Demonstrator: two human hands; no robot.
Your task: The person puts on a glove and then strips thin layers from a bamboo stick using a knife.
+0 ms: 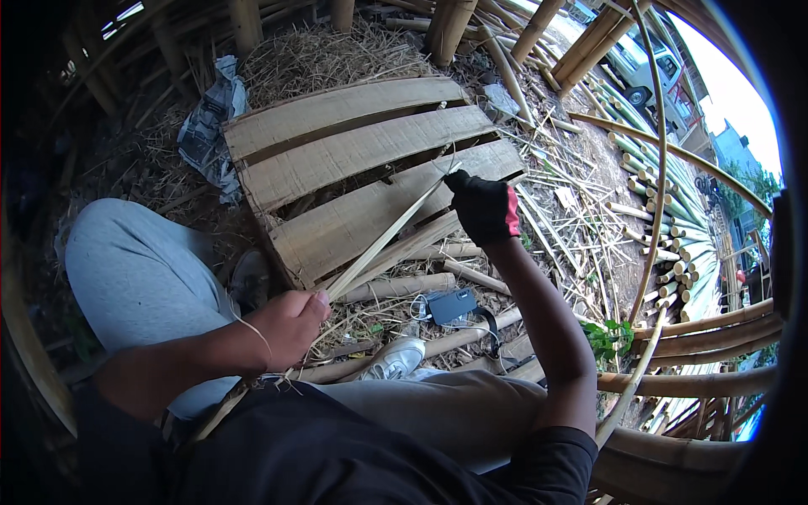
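Observation:
My bare left hand (290, 326) is closed round a long pale bamboo strip (389, 234) in front of my lap. The strip slants up and away to the right, over the near slats of a low wooden slatted platform (370, 168). My right hand (486, 210), in a black and red work glove, is closed at the strip's far end, with thumb and fingers pinched against it. Whether it also holds a small tool is hidden by the glove. Behind my left hand the strip's tail runs back across my lap. Thin fibres curl near the gloved fingertips.
Bamboo poles (396, 288) and a phone (451, 306) with a white cable lie between the platform and my shoe (396, 358). Crumpled printed sheeting (215, 118) lies left. Shavings cover the ground. Stacked green bamboo (665, 202) and a bamboo railing (707, 332) stand right; a truck (644, 63) is beyond.

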